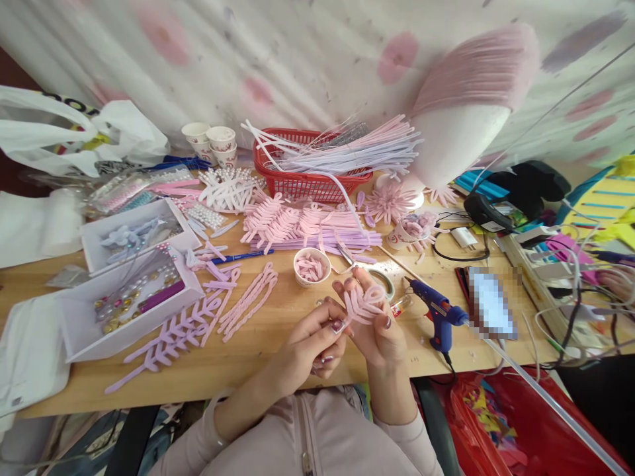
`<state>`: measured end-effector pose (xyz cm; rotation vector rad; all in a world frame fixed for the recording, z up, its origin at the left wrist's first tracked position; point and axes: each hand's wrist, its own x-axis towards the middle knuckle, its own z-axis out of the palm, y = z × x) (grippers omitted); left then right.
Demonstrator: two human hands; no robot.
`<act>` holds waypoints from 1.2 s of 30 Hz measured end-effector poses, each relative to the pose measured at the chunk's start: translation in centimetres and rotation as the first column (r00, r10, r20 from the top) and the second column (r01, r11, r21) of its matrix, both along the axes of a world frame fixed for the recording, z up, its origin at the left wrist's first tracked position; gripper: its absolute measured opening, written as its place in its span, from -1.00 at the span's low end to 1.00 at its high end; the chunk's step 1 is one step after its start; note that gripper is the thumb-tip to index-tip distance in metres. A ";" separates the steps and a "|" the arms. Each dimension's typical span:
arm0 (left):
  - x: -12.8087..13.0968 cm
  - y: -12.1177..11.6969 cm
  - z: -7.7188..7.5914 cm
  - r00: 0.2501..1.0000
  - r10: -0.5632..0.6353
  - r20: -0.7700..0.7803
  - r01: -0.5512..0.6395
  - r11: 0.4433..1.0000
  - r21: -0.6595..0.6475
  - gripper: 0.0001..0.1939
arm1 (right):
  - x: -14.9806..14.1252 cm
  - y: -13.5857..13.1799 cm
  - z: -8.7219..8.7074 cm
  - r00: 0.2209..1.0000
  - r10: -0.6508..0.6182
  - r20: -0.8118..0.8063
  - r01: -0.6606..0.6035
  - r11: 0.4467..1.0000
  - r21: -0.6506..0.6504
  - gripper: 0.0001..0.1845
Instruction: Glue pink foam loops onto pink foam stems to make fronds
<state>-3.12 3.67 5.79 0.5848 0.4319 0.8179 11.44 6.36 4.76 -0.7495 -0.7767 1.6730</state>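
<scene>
My left hand is closed, thumb and fingertips pinching the lower left end of a pink pipe-cleaner piece with looped, leaf-like branches. My right hand is wrapped round the same piece from behind and below, its thumb against the right side. Just beyond my hands stands a paper cup of short pink pipe-cleaner bits. Scissors and a roll of tape lie behind my right hand. A blue glue gun rests on the table to the right of it.
Purple branched pieces and pink twisted strips lie left of my hands. White boxes hold beads. A red basket carries long pipe cleaners. A phone and power strip sit right, near another person's hand.
</scene>
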 end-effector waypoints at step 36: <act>-0.2 -0.2 -0.3 0.994 0.107 0.029 -0.106 0.993 -0.050 -0.76 | -0.1 -0.3 0.1 0.983 -0.061 0.173 0.024 0.978 0.209 -0.50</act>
